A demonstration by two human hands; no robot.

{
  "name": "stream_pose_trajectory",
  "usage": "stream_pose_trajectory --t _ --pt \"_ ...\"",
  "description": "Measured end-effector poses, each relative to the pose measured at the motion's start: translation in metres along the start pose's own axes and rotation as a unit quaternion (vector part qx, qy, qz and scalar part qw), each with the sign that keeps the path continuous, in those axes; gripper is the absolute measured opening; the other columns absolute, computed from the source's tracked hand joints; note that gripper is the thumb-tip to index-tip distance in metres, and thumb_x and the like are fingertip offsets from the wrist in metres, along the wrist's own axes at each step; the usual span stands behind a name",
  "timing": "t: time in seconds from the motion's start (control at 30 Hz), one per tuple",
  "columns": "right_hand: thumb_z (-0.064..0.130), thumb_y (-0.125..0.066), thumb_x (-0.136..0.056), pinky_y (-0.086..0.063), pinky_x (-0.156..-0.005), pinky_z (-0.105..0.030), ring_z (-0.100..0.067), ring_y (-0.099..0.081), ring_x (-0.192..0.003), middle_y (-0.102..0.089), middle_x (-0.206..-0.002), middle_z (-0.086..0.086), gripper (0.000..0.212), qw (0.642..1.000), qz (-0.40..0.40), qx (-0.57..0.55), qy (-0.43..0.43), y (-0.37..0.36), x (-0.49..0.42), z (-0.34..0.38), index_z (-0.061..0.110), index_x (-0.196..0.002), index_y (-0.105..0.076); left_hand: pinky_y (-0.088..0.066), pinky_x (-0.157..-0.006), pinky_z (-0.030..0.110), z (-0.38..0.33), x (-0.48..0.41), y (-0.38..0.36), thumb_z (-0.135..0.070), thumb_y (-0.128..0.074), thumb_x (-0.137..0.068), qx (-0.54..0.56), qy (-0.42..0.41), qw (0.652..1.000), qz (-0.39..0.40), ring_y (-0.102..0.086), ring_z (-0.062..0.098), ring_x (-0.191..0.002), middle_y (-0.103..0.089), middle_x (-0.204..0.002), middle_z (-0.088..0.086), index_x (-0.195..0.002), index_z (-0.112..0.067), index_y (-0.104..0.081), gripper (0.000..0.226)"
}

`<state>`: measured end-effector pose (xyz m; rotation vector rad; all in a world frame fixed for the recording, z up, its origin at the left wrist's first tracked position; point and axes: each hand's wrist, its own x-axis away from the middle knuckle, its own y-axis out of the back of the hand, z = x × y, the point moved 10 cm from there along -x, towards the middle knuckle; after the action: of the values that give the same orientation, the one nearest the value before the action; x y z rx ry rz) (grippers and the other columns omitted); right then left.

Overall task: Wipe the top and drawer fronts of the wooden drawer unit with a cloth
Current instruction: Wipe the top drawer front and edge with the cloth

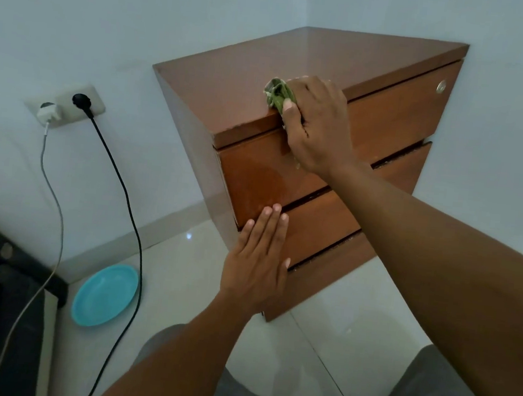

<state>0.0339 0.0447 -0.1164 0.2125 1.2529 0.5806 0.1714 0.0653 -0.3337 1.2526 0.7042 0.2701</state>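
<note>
Wooden drawer unit [298, 67] stands upright in the corner of the room on the pale tiled floor [320, 331], close to both walls. Its long axis is vertical and its drawer fronts face the person. A green cloth [278, 94] lies bunched on the front edge of the top, about midway along that edge. The right hand [318, 126] grips it, fingers curled over the bundle and thumb laid against it at the edge, above the top drawer front [255, 178]. That forearm reaches in from the lower right, stretched nearly straight. The left hand [257, 261] lies flat against the fronts near the unit's left corner, fingers straight and pressed together. Its fingertips are at the lower edge of the top drawer and its palm is over the second drawer front [314, 228]. A round lock [441, 86] sits at the far end of the top drawer. On the left wall a socket [68, 102] carries a black plug with its cable [126, 191] and a white charger [48, 112]. A blue plate [105, 294] lies on the floor below.
</note>
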Motion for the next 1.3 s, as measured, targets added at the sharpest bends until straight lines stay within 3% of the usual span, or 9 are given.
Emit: stream_pose_trajectory --t 0.13,0.23,0.33,0.57,0.7,0.87,1.07,1.17,1.3 --pt "0.027 -0.040 -0.099 -0.030 -0.089 -0.029 -0.023 -0.051 -0.099 -0.061 -0.107 -0.004 0.029 1.000 -0.021 0.009 0.016 0.000 0.001 0.000 0.009 -0.108 -0.062 -0.009 -0.127 0.047 -0.005 0.003 -0.018 -0.046 -0.028 -0.104 0.038 0.014 0.998 0.039 0.009 0.023 -0.157 0.005 -0.170 0.011 -0.162 -0.008 0.002 0.075" --pt "0.026 -0.041 -0.099 -0.030 -0.089 -0.029 -0.023 -0.051 -0.098 -0.061 -0.106 -0.005 0.029 0.999 -0.030 0.013 0.023 0.000 0.001 0.000 0.009 -0.109 -0.062 -0.010 -0.127 0.046 -0.005 -0.002 -0.014 -0.045 -0.032 -0.104 0.057 0.035 0.997 0.023 -0.002 0.027 -0.157 -0.006 -0.170 0.014 -0.162 -0.006 -0.003 0.076" --pt "0.027 -0.040 -0.099 -0.034 -0.093 -0.033 -0.024 -0.051 -0.099 -0.060 -0.107 -0.005 0.030 0.999 -0.035 0.019 0.024 -0.001 0.002 0.000 0.009 -0.110 -0.062 -0.017 -0.125 0.048 0.000 -0.006 -0.009 -0.049 -0.029 -0.103 0.071 0.068 0.995 0.014 -0.016 0.029 -0.156 -0.020 -0.167 0.016 -0.162 -0.007 -0.007 0.076" --pt "0.029 -0.037 -0.101 -0.036 -0.107 -0.042 -0.025 -0.053 -0.109 -0.061 -0.115 -0.005 0.034 0.999 -0.026 0.024 0.021 0.000 0.004 0.001 0.011 -0.117 -0.061 -0.018 -0.125 0.048 -0.003 -0.003 -0.002 -0.051 -0.026 -0.103 0.093 0.069 0.993 -0.007 -0.021 0.029 -0.154 -0.026 -0.165 0.016 -0.162 -0.006 -0.010 0.075" --pt "0.032 -0.033 -0.103 -0.033 -0.112 -0.048 -0.025 -0.052 -0.120 -0.060 -0.122 -0.005 0.039 1.000 -0.015 0.020 0.017 -0.004 0.007 -0.002 0.011 -0.123 -0.060 -0.009 -0.127 0.046 -0.003 -0.003 0.000 -0.059 -0.027 -0.101 0.102 0.059 0.993 0.010 -0.015 0.029 -0.156 -0.018 -0.168 0.015 -0.162 -0.009 0.000 0.084" --pt "0.028 -0.041 -0.105 -0.032 -0.116 -0.045 -0.028 -0.050 -0.132 -0.062 -0.128 -0.009 0.037 0.999 -0.049 -0.014 0.005 0.001 0.015 -0.002 0.006 -0.127 -0.061 0.003 -0.127 0.043 -0.005 -0.003 0.000 -0.072 -0.030 -0.097 0.109 0.050 0.992 0.029 0.000 0.027 -0.157 -0.005 -0.171 0.012 -0.161 -0.015 0.014 0.095" --pt "0.009 -0.056 -0.100 -0.037 -0.116 -0.042 -0.036 -0.049 -0.133 -0.058 -0.138 -0.019 0.035 0.983 -0.163 -0.056 -0.057 0.017 0.059 -0.011 -0.004 -0.132 -0.059 0.004 -0.127 0.044 -0.006 -0.005 -0.002 -0.077 -0.028 -0.094 0.113 0.049 0.991 0.044 0.004 0.028 -0.157 0.000 -0.171 0.011 -0.160 -0.017 0.017 0.100" --pt "0.007 -0.053 -0.102 -0.030 -0.121 -0.045 -0.037 -0.037 -0.145 -0.045 -0.152 -0.021 0.044 0.985 -0.128 -0.089 -0.079 0.001 0.082 -0.009 -0.005 -0.143 -0.047 -0.002 -0.127 0.046 -0.005 -0.004 -0.003 -0.068 -0.032 -0.096 0.113 0.048 0.992 0.034 -0.002 0.028 -0.157 -0.007 -0.170 0.013 -0.161 -0.012 0.012 0.096" --pt "0.012 -0.052 -0.105 -0.021 -0.126 -0.036 -0.033 -0.021 -0.153 -0.030 -0.162 -0.018 0.053 0.986 -0.070 -0.104 -0.109 -0.017 0.106 -0.019 -0.003 -0.152 -0.033 -0.008 -0.127 0.048 -0.001 -0.004 -0.003 -0.058 -0.037 -0.093 0.107 0.050 0.992 0.053 -0.008 0.028 -0.157 -0.011 -0.169 0.014 -0.161 -0.009 0.009 0.095"
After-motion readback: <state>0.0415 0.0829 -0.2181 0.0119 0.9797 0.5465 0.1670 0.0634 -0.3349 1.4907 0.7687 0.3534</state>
